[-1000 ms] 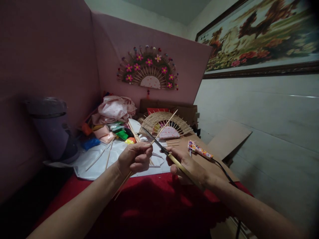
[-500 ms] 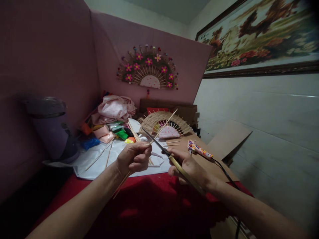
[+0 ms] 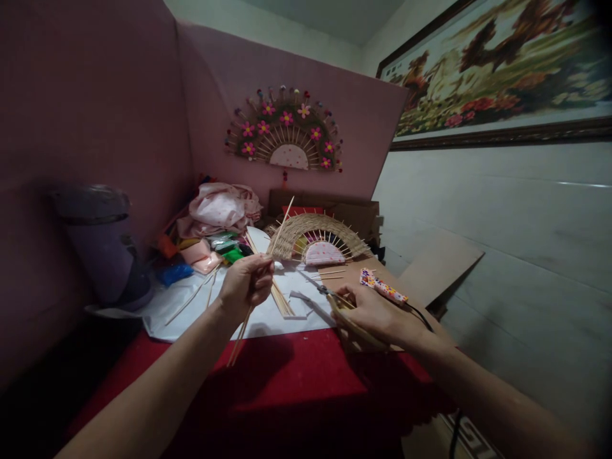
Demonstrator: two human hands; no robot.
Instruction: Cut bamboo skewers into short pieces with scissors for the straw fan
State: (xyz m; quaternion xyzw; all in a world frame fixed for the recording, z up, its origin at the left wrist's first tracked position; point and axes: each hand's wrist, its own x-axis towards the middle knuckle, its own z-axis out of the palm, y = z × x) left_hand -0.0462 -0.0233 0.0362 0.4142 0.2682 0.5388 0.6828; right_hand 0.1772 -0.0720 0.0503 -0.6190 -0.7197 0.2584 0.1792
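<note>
My left hand (image 3: 248, 284) is closed around thin bamboo sticks (image 3: 285, 223). Their pointed upper ends rise in front of the fan, and the lower ends stick out below the fist. In my right hand (image 3: 370, 309) is a pair of scissors (image 3: 342, 312) with yellowish handles, blades pointing up and left, clear of the sticks. Behind both hands stands a woven half-round fan (image 3: 310, 226) with stick ribs and a pink spotted centre (image 3: 325, 254). More sticks (image 3: 282, 299) lie in a bundle on the white sheet (image 3: 191, 319).
A flower-patterned glue gun (image 3: 382, 285) with a black cord lies on brown cardboard (image 3: 344, 280) at right. Coloured clay packets (image 3: 196, 252) and crumpled pink cloth (image 3: 222, 207) are heaped at left, beside a purple flask (image 3: 102, 248). A decorated fan (image 3: 287, 131) hangs behind. Red cloth (image 3: 287, 376) covers the front.
The scissor blades have come away from the sticks, moving down and right. My left hand has shifted left, and the sticks in it now stand more upright.
</note>
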